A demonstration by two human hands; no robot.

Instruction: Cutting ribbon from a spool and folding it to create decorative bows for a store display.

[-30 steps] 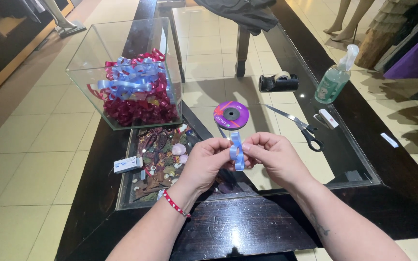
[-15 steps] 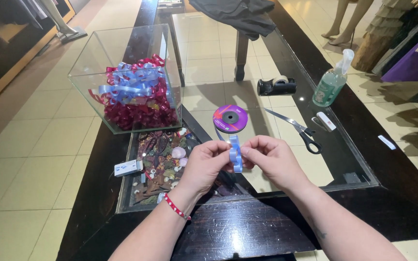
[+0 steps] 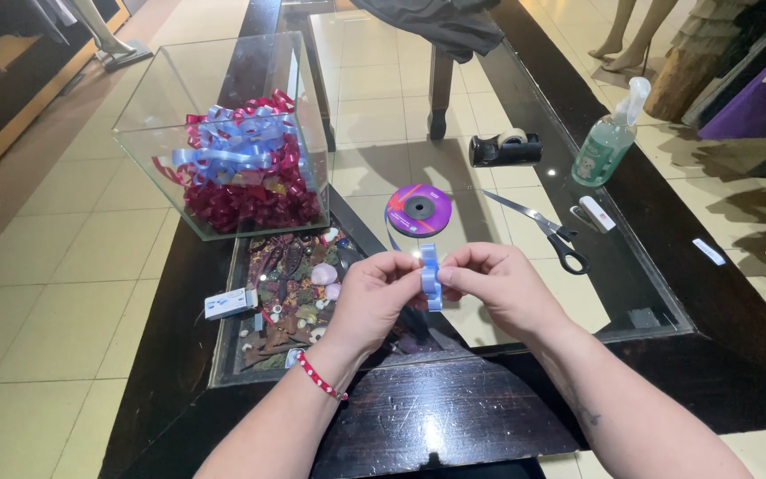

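My left hand [image 3: 372,297] and my right hand [image 3: 500,286] meet over the glass table [image 3: 454,115], both pinching a folded length of light blue ribbon [image 3: 429,275] between thumbs and fingertips. The ribbon stands upright in small loops between the two hands. A strand of it runs back toward the purple ribbon spool [image 3: 419,209] lying flat on the glass just beyond my hands. A red bead bracelet [image 3: 316,377] sits on my left wrist.
A glass box [image 3: 223,133] holding red and blue ribbon bows stands at the left. Scissors [image 3: 550,232], a black tape dispenser [image 3: 505,148], a green pump bottle [image 3: 612,135] and a small white stapler-like item [image 3: 596,213] lie to the right. A white box [image 3: 230,302] sits near the left edge.
Both hands stay together on the ribbon, working the folds slightly; the bundle has shifted a little. Nothing else on the table moved.
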